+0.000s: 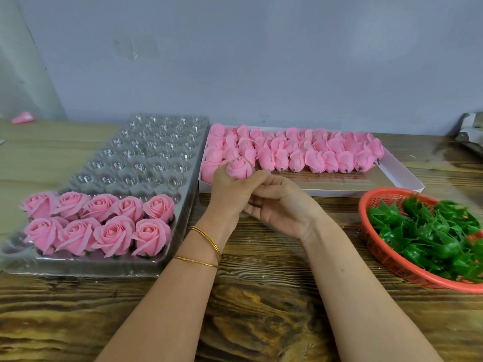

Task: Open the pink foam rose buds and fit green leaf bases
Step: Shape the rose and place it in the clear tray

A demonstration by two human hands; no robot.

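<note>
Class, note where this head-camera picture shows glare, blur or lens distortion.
Head view: glare speckles the clear plastic tray; the wall corner leans, wide-angle distortion; the rose bud in the left hand looks slightly soft; light even, shadows faint.

Soft even light, faint shadows, slight motion blur, wide-angle edge distortion

There are no words, numbers or signs to read here. The white box (400, 176) at 1 o'clock, the clear tray (156, 142) at 10 o'clock and the red basket (362, 220) at 3 o'clock all look plain, with no print on them.
</note>
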